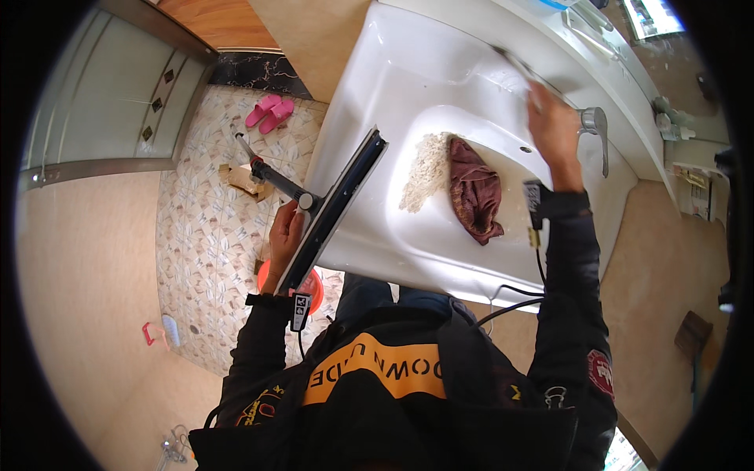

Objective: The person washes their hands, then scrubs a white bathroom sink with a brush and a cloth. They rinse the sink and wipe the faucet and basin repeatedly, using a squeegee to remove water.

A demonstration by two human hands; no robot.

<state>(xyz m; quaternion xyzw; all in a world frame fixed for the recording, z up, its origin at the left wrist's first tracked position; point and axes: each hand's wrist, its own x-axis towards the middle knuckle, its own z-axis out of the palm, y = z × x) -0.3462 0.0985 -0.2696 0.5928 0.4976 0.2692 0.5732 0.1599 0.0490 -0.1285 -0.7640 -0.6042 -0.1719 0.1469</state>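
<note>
My left hand (285, 234) grips a long-handled flat mop or floor squeegee (339, 206) near the joint of its head. The long dark head slants across the sink's left rim, and its grey pole runs away over the floor. Above the back ledge of the white ceramic washbasin (368, 235), my right hand (552, 126) is blurred and holds a thin, dark-ended tool (518, 62) whose kind I cannot tell. A chrome faucet (595, 120) stands beside that hand. Down in the bowl, a crumpled maroon cloth (473, 191) lies against a shaggy beige pad or cloth (427, 171).
Behind the basin runs a white shelf (618, 82) with bottles (671, 126). On the tiled floor are pink slippers (270, 113), a cardboard piece (244, 179) and a red-orange basin (318, 291). A frosted glass door (112, 94) is at left, a brown dustpan (693, 331) at right.
</note>
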